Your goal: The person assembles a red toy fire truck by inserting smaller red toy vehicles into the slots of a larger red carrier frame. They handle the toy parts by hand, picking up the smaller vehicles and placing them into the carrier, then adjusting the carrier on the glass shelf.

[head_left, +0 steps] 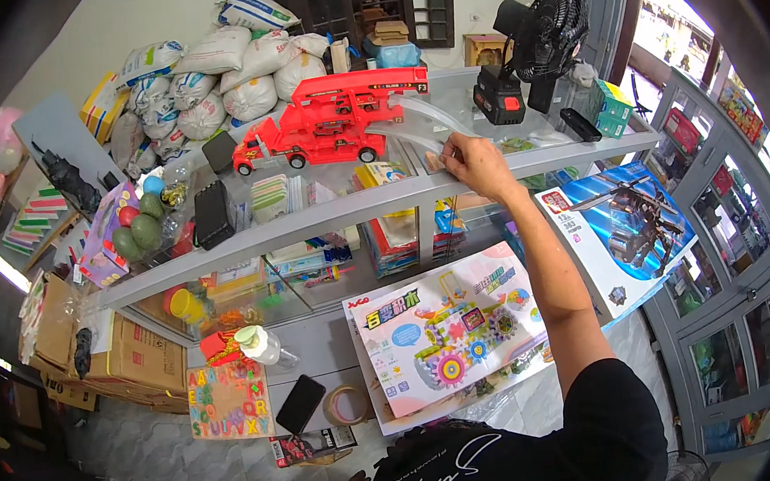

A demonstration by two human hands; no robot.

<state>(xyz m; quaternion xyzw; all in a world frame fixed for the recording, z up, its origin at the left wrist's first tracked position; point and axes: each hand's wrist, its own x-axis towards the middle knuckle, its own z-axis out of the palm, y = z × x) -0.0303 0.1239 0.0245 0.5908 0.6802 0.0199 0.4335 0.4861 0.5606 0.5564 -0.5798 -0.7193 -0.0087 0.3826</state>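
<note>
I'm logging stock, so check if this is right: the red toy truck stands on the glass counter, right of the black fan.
Wrong side: the head view shows the red toy truck standing on the glass counter, left of the black fan.

Red plastic toy car-carrier truck (329, 142): upright, cab facing left, on the glass-topped desk (309, 221)
Translucent plastic ramp strips (433, 117): extending right from its rear

Bare right hand (479, 166) extends forward, fingers (457, 161) curled; outstretched forearm (546, 257) is bare below the short black fabric sleeve (608, 409).
</note>
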